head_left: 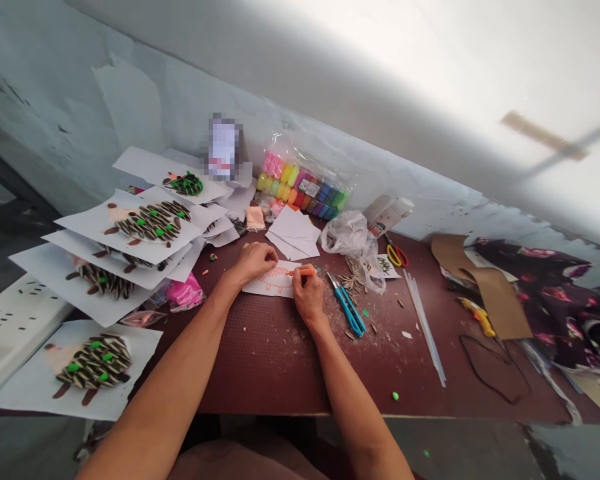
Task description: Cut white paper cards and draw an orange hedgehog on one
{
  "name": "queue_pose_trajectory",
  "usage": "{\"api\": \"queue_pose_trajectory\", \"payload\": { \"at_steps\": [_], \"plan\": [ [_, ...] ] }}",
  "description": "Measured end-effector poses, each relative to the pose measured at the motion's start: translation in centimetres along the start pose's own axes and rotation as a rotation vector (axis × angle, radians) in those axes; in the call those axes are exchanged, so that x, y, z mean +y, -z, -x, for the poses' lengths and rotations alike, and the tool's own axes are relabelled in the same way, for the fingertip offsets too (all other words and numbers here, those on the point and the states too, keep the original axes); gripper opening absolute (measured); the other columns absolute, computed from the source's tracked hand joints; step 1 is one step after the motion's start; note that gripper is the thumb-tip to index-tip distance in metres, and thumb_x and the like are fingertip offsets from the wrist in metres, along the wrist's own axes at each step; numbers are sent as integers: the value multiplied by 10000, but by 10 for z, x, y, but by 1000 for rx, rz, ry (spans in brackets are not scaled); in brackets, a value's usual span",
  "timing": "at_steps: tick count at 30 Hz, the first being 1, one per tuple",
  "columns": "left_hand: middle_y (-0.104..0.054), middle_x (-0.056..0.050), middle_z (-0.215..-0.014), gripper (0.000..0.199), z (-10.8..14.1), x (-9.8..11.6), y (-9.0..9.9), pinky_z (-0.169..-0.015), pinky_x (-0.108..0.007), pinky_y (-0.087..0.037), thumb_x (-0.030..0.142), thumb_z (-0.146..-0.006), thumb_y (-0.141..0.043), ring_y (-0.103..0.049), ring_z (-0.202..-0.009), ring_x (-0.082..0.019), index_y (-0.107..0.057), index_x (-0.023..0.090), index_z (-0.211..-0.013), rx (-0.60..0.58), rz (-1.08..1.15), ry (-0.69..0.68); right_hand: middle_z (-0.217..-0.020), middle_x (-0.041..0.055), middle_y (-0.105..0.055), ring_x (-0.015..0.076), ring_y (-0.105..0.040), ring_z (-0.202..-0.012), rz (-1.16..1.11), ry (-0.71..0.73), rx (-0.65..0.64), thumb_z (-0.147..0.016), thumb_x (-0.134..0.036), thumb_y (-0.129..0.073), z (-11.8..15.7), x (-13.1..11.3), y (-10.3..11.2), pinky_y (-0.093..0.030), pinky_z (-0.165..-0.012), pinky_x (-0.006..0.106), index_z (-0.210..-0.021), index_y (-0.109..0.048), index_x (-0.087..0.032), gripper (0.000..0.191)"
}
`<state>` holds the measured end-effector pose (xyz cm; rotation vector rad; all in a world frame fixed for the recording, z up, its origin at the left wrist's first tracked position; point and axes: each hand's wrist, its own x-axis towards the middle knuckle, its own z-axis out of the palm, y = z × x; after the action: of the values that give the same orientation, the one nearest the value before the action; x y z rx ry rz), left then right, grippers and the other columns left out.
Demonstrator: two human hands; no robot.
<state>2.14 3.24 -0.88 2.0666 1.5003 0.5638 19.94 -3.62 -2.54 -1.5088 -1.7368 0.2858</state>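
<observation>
My right hand is closed round an orange marker, its tip over a small white sheet of paper. On that sheet is an orange line drawing with a rounded outline, short strokes inside and small legs. My left hand rests on the sheet's upper left edge with its fingers loosely bent, holding nothing that I can see. To the right of my right hand lie a blue-handled cutting tool and scattered sunflower seeds.
At left, stacked papers bear seed-covered hedgehogs; another hedgehog sheet lies in front. Behind are blank papers, a pack of coloured clay and a plastic bag. Scissors, glue sticks and a yellow glue gun are rightward.
</observation>
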Motion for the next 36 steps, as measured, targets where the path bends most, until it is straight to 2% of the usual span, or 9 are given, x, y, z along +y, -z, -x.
{"api": "queue_pose_trajectory", "payload": {
  "at_steps": [26,31,36],
  "plan": [
    [-792,-34,-891,188,-1,-1,0,-840,-336,-464,216,-742,-604,-691,-909,-239,-779,235,-805,-6,2,-1,-684,24,-643,166,-578,-588,15,-15,11,-953,-357,-437,1,-1,1,-419,-599,267,-784,-538,-231,235],
    [-788,-50,-909,198,-1,0,0,-859,-352,-459,217,-751,-601,-693,-923,-253,-787,225,-821,-14,11,8,-658,12,-622,156,-553,-551,-43,-11,25,-944,-357,-441,0,-3,2,-424,-589,267,-760,-521,-235,235],
    [-792,-39,-910,184,-1,0,0,-862,-345,-455,215,-754,-610,-695,-923,-246,-782,233,-817,-14,8,9,-707,35,-648,160,-586,-611,-93,-38,44,-951,-360,-432,0,-8,5,-456,-637,277,-761,-533,-226,254]
  ]
}}
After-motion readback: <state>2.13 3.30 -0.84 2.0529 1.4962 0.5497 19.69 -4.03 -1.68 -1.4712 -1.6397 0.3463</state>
